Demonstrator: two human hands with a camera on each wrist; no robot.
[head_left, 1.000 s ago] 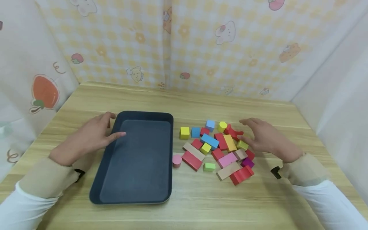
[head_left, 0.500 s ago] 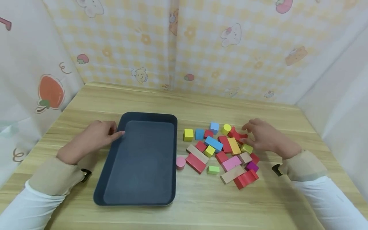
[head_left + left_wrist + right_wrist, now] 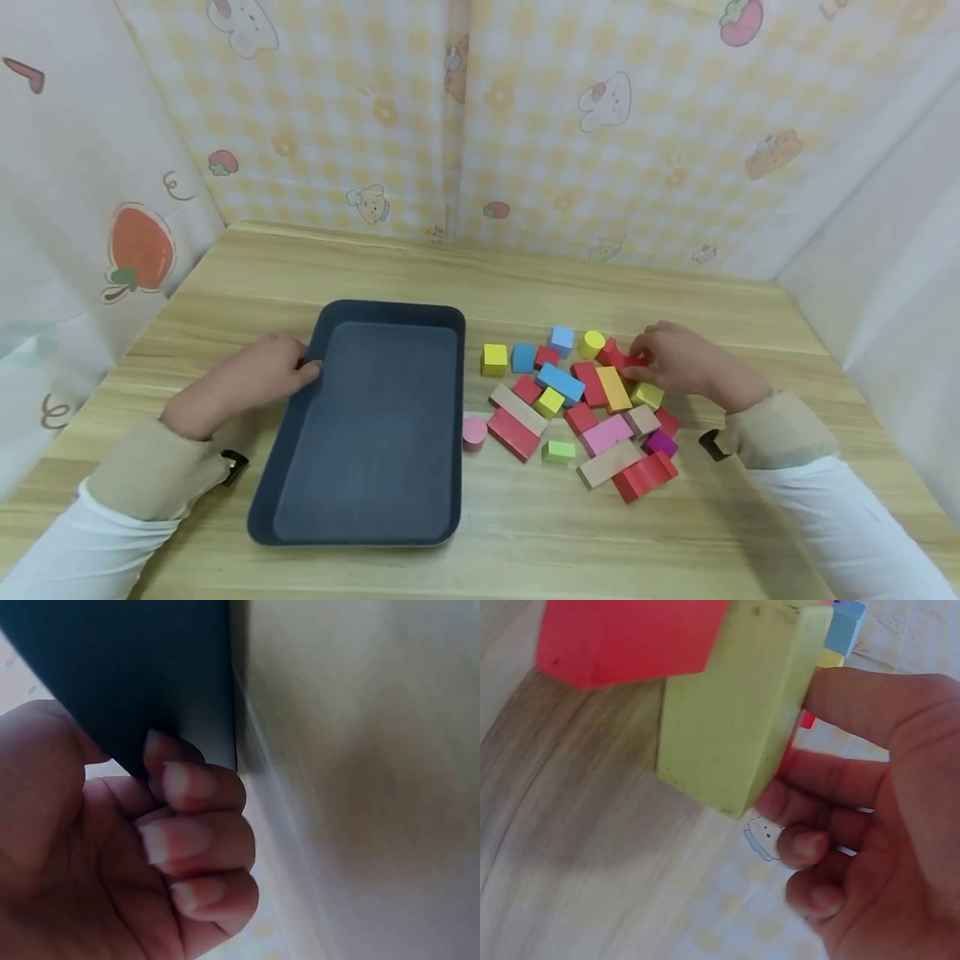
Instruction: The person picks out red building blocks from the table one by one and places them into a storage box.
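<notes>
A dark tray (image 3: 367, 433) lies left of the middle on the wooden table. My left hand (image 3: 258, 379) pinches the tray's left rim, thumb over the inner side; in the left wrist view its curled fingers (image 3: 206, 844) lie against the outer wall. Among the toy blocks, my right hand (image 3: 678, 358) pinches a red arched block (image 3: 611, 353) at the group's far right. A yellow-green block (image 3: 647, 395) sits just in front of that hand. In the right wrist view this yellow-green block (image 3: 731, 712) hides most of the red block behind it.
Several loose blocks, among them a blue one (image 3: 560, 383), a pink one (image 3: 606, 434) and a red one (image 3: 645, 477), lie close together right of the tray. A pink cylinder (image 3: 474, 433) stands beside the tray's right wall. A patterned curtain (image 3: 525, 125) closes the back.
My left hand has come down from above the tray's left edge and taken hold of its rim. My right hand has lowered, its fingers closing on the red arched block. The view has shifted slightly.
</notes>
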